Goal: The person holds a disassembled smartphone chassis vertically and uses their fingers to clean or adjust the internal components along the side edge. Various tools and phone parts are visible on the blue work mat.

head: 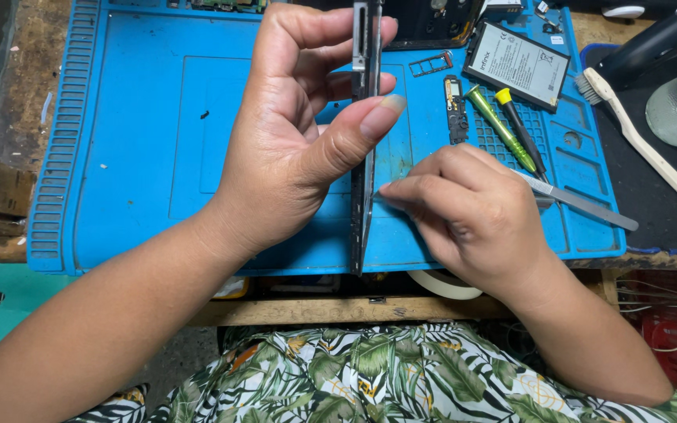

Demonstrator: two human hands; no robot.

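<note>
Holding the phone frame edge-up over the blue mat, the left hand is clamped on it, while the right hand pinches metal tweezers at its side seam — better kept shallow and steady. Screwdrivers and battery crowd the right; the mat's left lies open.

Bright, even overhead light falls on the blue work mat, saturating its colour and leaving only soft, short shadows beneath the left hand and right hand. Focus is sharp across the centre; the dark top-right corner carries faint glare, and the edges bow slightly.
</note>
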